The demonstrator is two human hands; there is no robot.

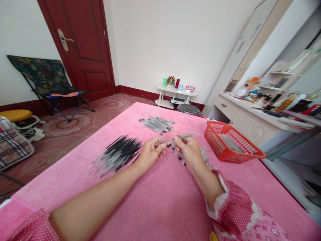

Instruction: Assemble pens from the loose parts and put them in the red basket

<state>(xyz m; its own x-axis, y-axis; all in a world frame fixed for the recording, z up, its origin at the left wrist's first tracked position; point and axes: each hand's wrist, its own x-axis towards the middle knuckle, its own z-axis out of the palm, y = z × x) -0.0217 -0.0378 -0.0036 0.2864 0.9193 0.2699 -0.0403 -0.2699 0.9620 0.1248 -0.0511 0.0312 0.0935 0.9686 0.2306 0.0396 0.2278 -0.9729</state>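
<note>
My right hand (187,147) is closed around a grey translucent pen (189,135), whose narrow end points to the upper right. At the pen's other, darker end, the thumb and fingers of my left hand (151,150) are pinched together; whether a separate small part is between them is hidden. Several short pen caps (204,155) lie under and beside my right hand, partly covered by it. Left of my left hand spreads a heap of thin black-and-clear pen refills (117,154). Beyond both hands lies a bundle of grey pens (157,124).
A red plastic basket (235,159) holding clear tubes stands at the table's right side. The pink-covered table (155,201) fills the foreground. Behind it are a small white shelf (160,87) and a folding chair (42,73). A cluttered dresser (250,108) stands to the right.
</note>
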